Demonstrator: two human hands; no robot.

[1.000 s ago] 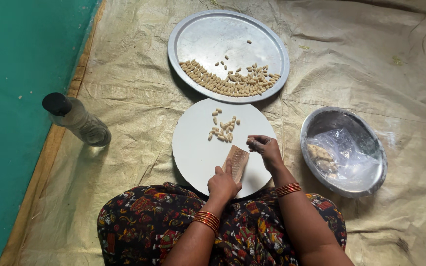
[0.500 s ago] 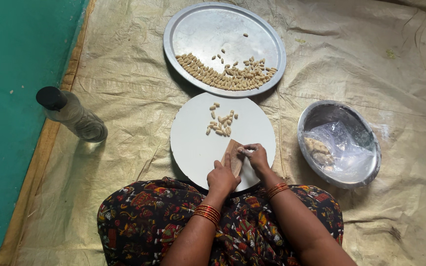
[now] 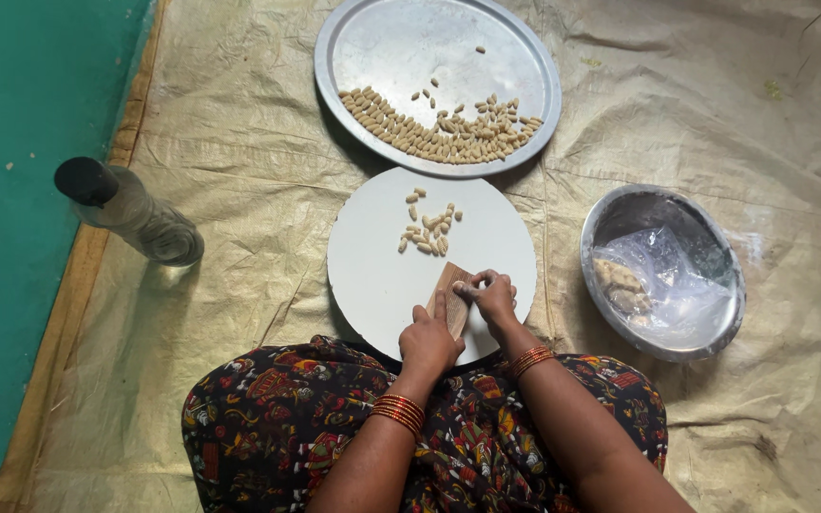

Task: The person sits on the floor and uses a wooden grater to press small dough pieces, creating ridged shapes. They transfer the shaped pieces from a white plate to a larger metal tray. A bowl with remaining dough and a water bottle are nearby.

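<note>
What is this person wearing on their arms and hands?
Both forearms are bare, with no sleeves or gloves. The left hand has a stack of thin red and gold bangles at its wrist; the right hand has a similar, slimmer stack. No rings are clear enough to tell.

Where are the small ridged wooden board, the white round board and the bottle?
ridged wooden board [image 3: 449, 290]: head view, its upper ribbed face.
white round board [image 3: 372, 271]: head view, bare left part.
bottle [image 3: 140, 217]: head view, its clear body.

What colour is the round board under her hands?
White; the round board shows best in the head view.
</note>
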